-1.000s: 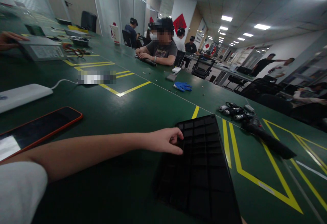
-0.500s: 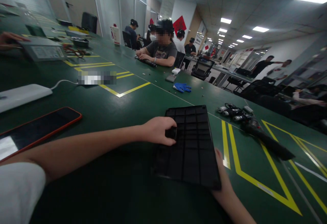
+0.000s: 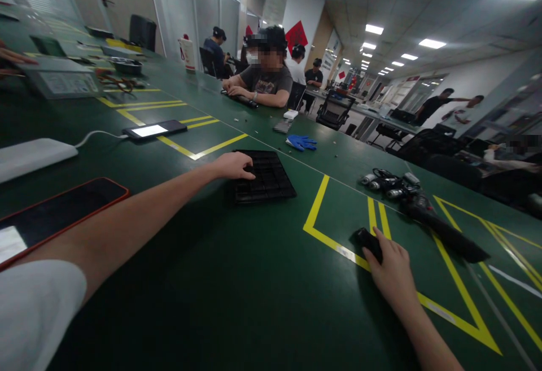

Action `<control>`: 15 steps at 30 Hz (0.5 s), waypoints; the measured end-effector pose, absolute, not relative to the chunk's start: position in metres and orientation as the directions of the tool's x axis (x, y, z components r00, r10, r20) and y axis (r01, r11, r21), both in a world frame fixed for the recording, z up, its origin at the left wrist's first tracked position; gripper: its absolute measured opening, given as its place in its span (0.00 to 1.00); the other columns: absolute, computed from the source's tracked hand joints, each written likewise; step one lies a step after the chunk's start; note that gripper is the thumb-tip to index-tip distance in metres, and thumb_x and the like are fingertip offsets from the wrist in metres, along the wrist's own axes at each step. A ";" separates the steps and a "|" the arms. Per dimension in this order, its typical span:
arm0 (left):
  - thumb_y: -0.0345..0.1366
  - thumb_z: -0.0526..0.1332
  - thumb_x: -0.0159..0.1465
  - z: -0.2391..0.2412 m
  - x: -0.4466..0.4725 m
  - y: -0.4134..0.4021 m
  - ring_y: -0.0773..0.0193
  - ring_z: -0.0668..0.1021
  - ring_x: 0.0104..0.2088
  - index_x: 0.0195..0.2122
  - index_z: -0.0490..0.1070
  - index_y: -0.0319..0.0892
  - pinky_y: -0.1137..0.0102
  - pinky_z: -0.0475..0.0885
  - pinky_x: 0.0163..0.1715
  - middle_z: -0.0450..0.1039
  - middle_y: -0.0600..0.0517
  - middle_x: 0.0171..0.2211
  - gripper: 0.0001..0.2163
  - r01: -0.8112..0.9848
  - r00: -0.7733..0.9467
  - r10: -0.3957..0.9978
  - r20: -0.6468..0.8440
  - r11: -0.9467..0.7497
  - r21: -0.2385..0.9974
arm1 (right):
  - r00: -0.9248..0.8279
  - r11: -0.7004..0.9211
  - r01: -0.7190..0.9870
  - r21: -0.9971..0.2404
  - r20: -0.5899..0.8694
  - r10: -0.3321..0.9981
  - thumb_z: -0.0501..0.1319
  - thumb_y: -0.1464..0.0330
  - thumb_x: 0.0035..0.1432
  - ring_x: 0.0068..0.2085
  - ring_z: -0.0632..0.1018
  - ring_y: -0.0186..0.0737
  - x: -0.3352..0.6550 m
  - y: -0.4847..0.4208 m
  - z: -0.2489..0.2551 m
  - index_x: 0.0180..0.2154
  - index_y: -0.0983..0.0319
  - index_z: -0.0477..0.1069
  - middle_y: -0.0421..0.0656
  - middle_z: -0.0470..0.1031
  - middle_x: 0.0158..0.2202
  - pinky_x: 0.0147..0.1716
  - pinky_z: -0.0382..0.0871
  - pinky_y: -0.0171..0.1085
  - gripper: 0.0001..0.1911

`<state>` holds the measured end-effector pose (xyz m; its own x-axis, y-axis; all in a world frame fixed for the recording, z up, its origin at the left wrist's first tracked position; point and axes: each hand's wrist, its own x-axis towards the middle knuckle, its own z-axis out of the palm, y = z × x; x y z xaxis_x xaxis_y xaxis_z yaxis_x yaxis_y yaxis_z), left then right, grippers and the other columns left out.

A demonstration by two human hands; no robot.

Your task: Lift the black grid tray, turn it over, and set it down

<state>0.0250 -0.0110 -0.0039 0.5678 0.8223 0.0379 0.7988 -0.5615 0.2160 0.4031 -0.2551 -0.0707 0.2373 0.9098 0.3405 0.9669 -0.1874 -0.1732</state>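
Observation:
My left hand [image 3: 235, 166] is closed at the left part of a black rectangular panel [image 3: 271, 176] with a grid of ribs. Something dark shows between its thumb and fingers; whether this is part of the panel I cannot tell. The panel lies low over the green table, slightly tilted or flat. Off to the right, my right hand [image 3: 393, 272] grips a small black oblong object [image 3: 367, 241] between thumb and fingers, above the yellow tape lines. Its exact kind does not show.
Black parts with silver cylinders [image 3: 393, 187] and a long black piece [image 3: 449, 232] lie at right. Beyond the panel is a blue glove [image 3: 301, 143]. A red-edged phone [image 3: 63, 213], a cabled phone [image 3: 154, 129] and a white box [image 3: 38, 156] lie left. A person [image 3: 265, 80] sits opposite.
The panel has moved forward and left with my left hand and come down flatter. My right hand has let go of its edge, moved right, and now holds a small black object.

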 end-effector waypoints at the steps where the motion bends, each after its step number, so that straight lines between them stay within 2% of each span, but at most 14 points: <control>1: 0.48 0.57 0.56 -0.003 0.026 -0.011 0.56 0.71 0.37 0.43 0.70 0.37 0.70 0.60 0.32 0.71 0.44 0.39 0.21 0.784 0.572 0.817 0.076 -0.571 0.245 | 0.235 -0.194 0.970 -0.147 0.357 0.904 0.49 0.60 0.57 0.50 0.65 0.56 0.400 -0.255 -0.069 0.55 0.70 0.59 0.55 0.68 0.46 0.50 0.59 0.54 0.29; 4: 0.38 0.48 0.63 0.003 0.037 -0.022 0.57 0.71 0.41 0.45 0.69 0.35 0.68 0.62 0.40 0.71 0.44 0.40 0.17 0.727 0.501 0.825 0.260 -0.565 0.391 | 0.210 -0.183 0.978 -0.103 0.452 0.867 0.50 0.59 0.57 0.57 0.59 0.61 0.380 -0.259 -0.062 0.56 0.71 0.57 0.59 0.62 0.53 0.52 0.55 0.59 0.30; 7: 0.28 0.43 0.63 0.006 0.060 -0.061 0.61 0.72 0.38 0.51 0.65 0.35 0.67 0.64 0.42 0.72 0.46 0.36 0.19 0.590 0.516 0.789 0.334 -0.610 0.529 | 0.068 -0.003 0.991 -0.137 0.479 0.875 0.51 0.61 0.58 0.58 0.58 0.56 0.339 -0.268 -0.057 0.56 0.65 0.56 0.54 0.61 0.55 0.54 0.57 0.58 0.26; 9: 0.24 0.46 0.59 0.003 0.079 -0.097 0.63 0.73 0.37 0.54 0.61 0.36 0.68 0.66 0.41 0.72 0.47 0.39 0.21 0.447 0.689 0.660 0.299 -0.712 0.541 | -0.118 0.189 0.976 -0.111 0.461 0.879 0.53 0.63 0.58 0.58 0.61 0.53 0.307 -0.277 -0.053 0.56 0.61 0.57 0.50 0.63 0.55 0.55 0.55 0.60 0.24; 10: 0.23 0.46 0.58 0.000 0.088 -0.115 0.64 0.73 0.38 0.55 0.60 0.37 0.68 0.67 0.42 0.71 0.46 0.42 0.22 0.358 0.778 0.559 0.285 -0.769 0.530 | -0.217 0.287 0.953 -0.097 0.444 0.869 0.53 0.65 0.58 0.57 0.63 0.51 0.292 -0.282 -0.051 0.55 0.61 0.57 0.49 0.65 0.54 0.55 0.58 0.58 0.23; 12: 0.21 0.48 0.57 -0.009 0.101 -0.145 0.62 0.70 0.50 0.55 0.61 0.38 0.67 0.63 0.50 0.67 0.44 0.51 0.23 0.171 0.914 0.314 0.256 -0.872 0.459 | -0.424 0.504 0.860 -0.073 0.448 0.787 0.53 0.70 0.58 0.53 0.69 0.47 0.267 -0.292 -0.047 0.53 0.62 0.60 0.48 0.70 0.50 0.53 0.64 0.53 0.21; 15: 0.21 0.51 0.56 -0.025 0.108 -0.162 0.60 0.62 0.58 0.55 0.61 0.39 0.63 0.55 0.58 0.60 0.45 0.58 0.24 0.087 0.970 0.173 0.171 -0.904 0.419 | -0.594 0.695 0.716 -0.062 0.470 0.653 0.53 0.74 0.57 0.44 0.74 0.43 0.248 -0.301 -0.041 0.48 0.63 0.66 0.46 0.75 0.41 0.45 0.72 0.44 0.16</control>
<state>0.1079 -0.1617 -0.0248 0.9699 0.1733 0.1712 0.0875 -0.9037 0.4192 0.2476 -0.3009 -0.0412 -0.5936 0.6535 0.4696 0.7162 0.6951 -0.0619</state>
